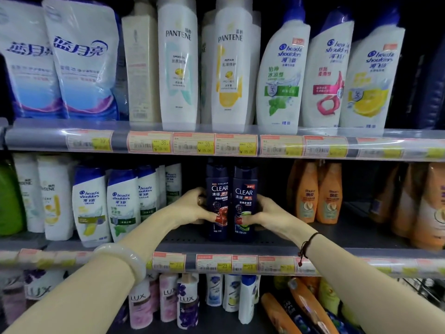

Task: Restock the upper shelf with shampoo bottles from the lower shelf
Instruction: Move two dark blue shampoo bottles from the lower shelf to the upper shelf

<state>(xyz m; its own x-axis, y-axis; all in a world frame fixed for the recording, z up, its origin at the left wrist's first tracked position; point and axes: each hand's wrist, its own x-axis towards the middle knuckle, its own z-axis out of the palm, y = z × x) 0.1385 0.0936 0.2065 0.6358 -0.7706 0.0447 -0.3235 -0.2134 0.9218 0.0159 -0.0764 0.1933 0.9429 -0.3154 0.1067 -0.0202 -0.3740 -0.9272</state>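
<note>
two dark blue clear shampoo bottles stand upright side by side on the middle shelf, touching each other, near the front edge. the left clear bottle has a red picture on its label, and the right clear bottle has a green one. the left hand presses on the outer left side of the left bottle, with the thumb lying across the lower front of the label and the fingers going behind it. the right hand does the same on the outer right side of the right bottle. so each grip is half closed around its own bottle, and the pair is squeezed between the two hands. both bottles rest with their bottoms on the shelf.

a pale bangle is on the left wrist and a dark cord bracelet on the right wrist.

on the upper shelf stand white pantene bottles in the middle and head & shoulders bottles to the right, with refill pouches on the left. orange bottles stand to the right of the clear pair on the middle shelf, well apart from it, and small head & shoulders bottles stand on the left. price labels run along the shelf edges.
</note>
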